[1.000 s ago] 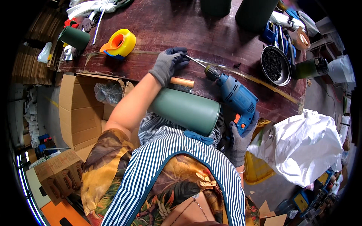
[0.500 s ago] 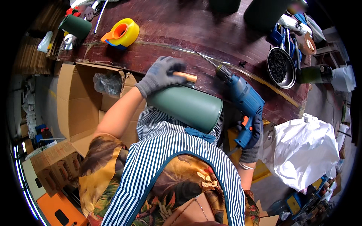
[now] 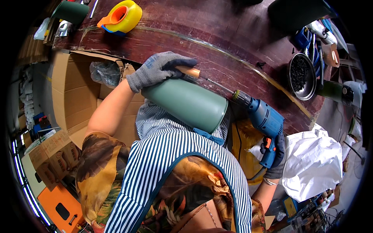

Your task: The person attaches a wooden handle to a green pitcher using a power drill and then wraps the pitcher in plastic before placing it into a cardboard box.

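Observation:
My left hand (image 3: 155, 70), in a grey knit glove, grips a short wooden handle (image 3: 189, 71) whose pale end sticks out past the fingers. Its palm rests over the left end of a smooth green cylinder (image 3: 186, 103), which lies on its side across my lap against the table edge. My right hand (image 3: 280, 151), also gloved, is wrapped around the grip of a blue power drill (image 3: 266, 118). The drill's long thin bit (image 3: 218, 84) points up and left at the wooden handle's end; I cannot tell whether the tip touches it.
On the dark red table (image 3: 217, 31) are a yellow and orange tape dispenser (image 3: 134, 17) and a metal bowl (image 3: 309, 94) of small black screws. An open cardboard box (image 3: 77, 85) stands below at left. A white sack (image 3: 311, 163) sits at right, near the drill.
The drill has moved right and down with my right hand, and its bit now lines up with the wooden handle. My left hand has shifted slightly left, still gripping the handle.

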Tool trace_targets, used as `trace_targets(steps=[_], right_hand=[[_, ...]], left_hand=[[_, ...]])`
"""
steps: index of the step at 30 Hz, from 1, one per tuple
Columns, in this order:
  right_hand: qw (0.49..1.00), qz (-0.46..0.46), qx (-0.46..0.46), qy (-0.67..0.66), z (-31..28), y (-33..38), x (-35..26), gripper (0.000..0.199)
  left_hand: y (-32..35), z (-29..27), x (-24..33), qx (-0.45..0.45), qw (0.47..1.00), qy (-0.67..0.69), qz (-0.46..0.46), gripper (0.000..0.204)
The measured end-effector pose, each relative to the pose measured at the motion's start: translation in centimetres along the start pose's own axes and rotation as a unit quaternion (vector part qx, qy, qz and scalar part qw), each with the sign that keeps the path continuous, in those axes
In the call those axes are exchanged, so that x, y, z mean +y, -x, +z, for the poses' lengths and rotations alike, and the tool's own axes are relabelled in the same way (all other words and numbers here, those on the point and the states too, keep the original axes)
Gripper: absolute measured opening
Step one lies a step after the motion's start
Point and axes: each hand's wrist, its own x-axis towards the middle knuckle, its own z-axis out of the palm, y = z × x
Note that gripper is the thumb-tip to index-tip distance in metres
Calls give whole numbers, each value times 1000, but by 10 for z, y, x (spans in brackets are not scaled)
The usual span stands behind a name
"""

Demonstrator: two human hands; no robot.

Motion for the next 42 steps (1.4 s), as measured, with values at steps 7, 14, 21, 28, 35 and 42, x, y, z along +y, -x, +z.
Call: trace_targets(steps=[7,14,21,28,35,42], right_hand=[[999,-14,-30,10,-1,-2,-5,34],[999,24,-18,-16,42,-15,-29,37],[982,181,-11,-57,75,-21,-57,53],[989,138,-30,-48,70,-29,-50,47],[989,133,-55,-12,67,-34,-51,50],[979,44,-197,6,45,-56,-35,63]], left_hand=[[-2,0,-6,6,991,127,-30,48],[-14,-1,-1,-5,991,127,-52,46],[-12,-4,3,-5,972,209,-105,44],[-14,-3,-6,-7,983,158,-92,45],[-14,-4,-7,-5,992,101,-69,48],[-12,-5,-8,-39,982,163,-92,50]])
